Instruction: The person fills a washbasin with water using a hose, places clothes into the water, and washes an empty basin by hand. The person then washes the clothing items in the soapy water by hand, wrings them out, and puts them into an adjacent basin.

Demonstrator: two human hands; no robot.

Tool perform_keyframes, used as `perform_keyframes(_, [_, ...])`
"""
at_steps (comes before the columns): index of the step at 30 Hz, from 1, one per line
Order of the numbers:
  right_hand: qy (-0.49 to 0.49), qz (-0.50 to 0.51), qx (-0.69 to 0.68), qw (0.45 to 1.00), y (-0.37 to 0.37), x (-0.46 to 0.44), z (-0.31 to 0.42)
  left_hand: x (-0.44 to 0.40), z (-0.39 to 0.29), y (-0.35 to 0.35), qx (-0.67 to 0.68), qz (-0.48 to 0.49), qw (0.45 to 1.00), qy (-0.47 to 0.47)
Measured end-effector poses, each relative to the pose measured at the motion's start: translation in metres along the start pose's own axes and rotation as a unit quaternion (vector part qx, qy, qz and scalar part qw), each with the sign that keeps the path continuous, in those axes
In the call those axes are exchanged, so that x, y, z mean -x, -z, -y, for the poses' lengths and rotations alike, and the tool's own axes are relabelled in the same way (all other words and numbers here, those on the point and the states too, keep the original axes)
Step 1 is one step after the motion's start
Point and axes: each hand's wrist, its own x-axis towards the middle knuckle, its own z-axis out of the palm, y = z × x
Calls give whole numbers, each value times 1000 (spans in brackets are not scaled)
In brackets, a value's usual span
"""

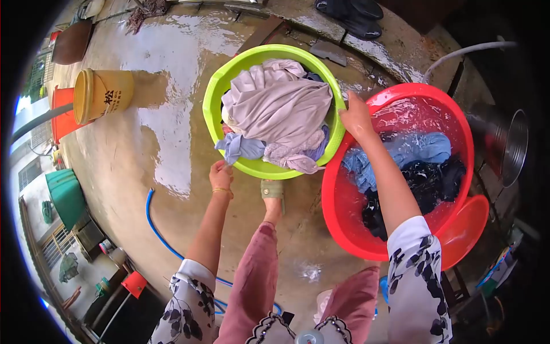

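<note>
From far off, I have my right hand (356, 117) pinched on the near side of the lime-green tub (211, 104), with the thumb and fingers closed on its rim. My left hand (222, 176) is curled at the tub's other side, right by a light blue cloth (246, 147) that hangs over the edge. I cannot tell if those fingers hold the cloth, the rim or nothing.

The green tub sits between and ahead of my hands, heaped with wet-looking clothes, a big pale pink-gray cloth (278, 106) on top. I cannot tell if its bottom touches the floor. Under my right arm is the red tub (342, 229), with water, a blue denim piece (421, 148) and dark clothes (435, 183) in it.

I think a few things could go wrong. If my left hand has only cloth, the green tub could tip, because wet clothes are heavy. The hanging cloth could slide out and get dirty. The wet floor (172, 114) could make the sandaled foot (272, 192) below my hands slip. The blue hose (151, 218), left of my left hand, could trip me.
</note>
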Motion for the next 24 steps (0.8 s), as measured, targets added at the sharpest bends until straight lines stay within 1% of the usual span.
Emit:
perform_keyframes(2, [-144,129,34,981,-21,-18,3,-16,-9,1,43,19,999,20])
perform_keyframes(3, [-147,132,37,980,-29,-20,1,-32,-12,1,42,20,999,25])
perform_keyframes(4, [-163,158,38,973,-33,-21,-4,-55,-17,3,127,96,987,24])
perform_keyframes(5, [-180,184,40,966,-37,-20,-8,-74,-22,5,212,171,962,24])
perform_keyframes(6, [-184,182,44,965,-40,-18,-8,-91,-24,4,212,175,961,27])
perform_keyframes(8, [-214,133,47,967,-43,-15,-2,-113,-31,-2,208,213,953,50])
perform_keyframes(9, [-224,128,48,965,-41,-15,3,-109,-38,-6,177,187,965,58])
perform_keyframes(10, [-231,135,49,962,-36,-13,10,-108,-38,-5,171,198,964,54])
perform_keyframes(12, [-232,151,29,960,-25,-4,19,-109,-38,-1,74,168,983,-23])
perform_keyframes(13, [-241,142,13,960,-17,3,25,-108,-43,8,65,198,978,-20])
perform_keyframes(16, [-264,154,-18,952,3,37,35,-68,-75,43,12,258,966,6])
perform_keyframes(18, [-282,159,-61,944,15,65,40,-52,-98,68,-23,275,961,14])
perform_keyframes(20, [-327,191,-114,918,28,106,49,-20,-122,97,-76,260,963,7])
perform_keyframes(22, [-351,217,-189,891,44,160,48,44,-149,108,-98,270,958,-19])
perform_keyframes(24, [-378,186,-257,870,68,204,53,105,-177,101,-130,243,960,-52])
